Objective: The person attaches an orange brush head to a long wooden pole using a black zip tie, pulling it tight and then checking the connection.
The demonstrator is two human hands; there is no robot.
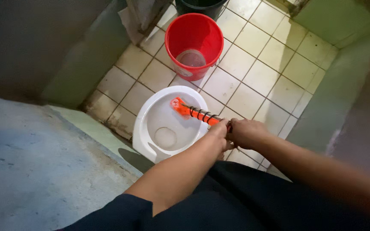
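Note:
An orange scrubbing brush (184, 108) with a dark-banded handle rests with its head inside a white squat toilet pan (147, 124) set in the tiled floor. My left hand (220, 131) grips the handle's near end, and my right hand (247, 133) is closed on the same handle right beside it. Both forearms reach forward from the lower part of the head view. The handle's end is hidden inside my fists.
A red bucket (195, 33) with a clear plastic scoop inside stands on the beige floor tiles (253, 77) beyond the pan. A dark bucket (200, 6) sits behind it. Green walls (343, 98) close in on the right and left; a raised concrete step (43, 171) lies at left.

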